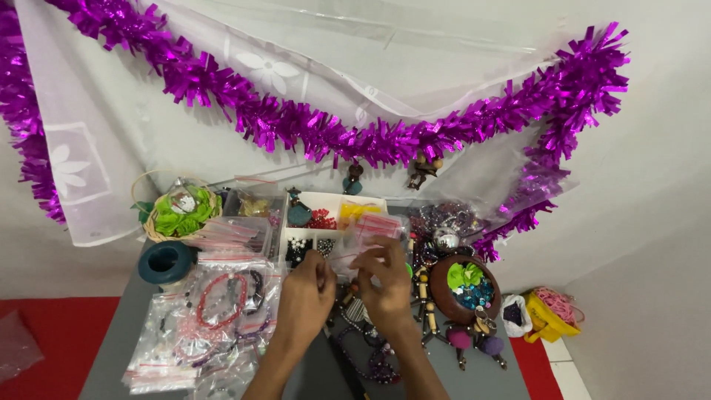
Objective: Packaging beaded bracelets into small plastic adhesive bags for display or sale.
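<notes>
Both forearms rise from the bottom edge over a grey tabletop (pixel 111 348); red floor (pixel 44 333) shows left, white wall with purple tinsel (pixel 326 137) behind. Bagged bracelets (pixel 215 307) crowd the left edge. Left hand (pixel 307 296) and right hand (pixel 381 285), fingers pinched, hold a small clear bag (pixel 370 230) above the bead tray (pixel 326 222). Brown bowl (pixel 465 287) stands right.

Both forearms reach up from the near edge of the desk and draw close at the wrists. The left hand (pixel 307 292) is curled, fingertips pinched together. The right hand (pixel 385 285), just beside it, has its fingers bent and pinching too.
</notes>
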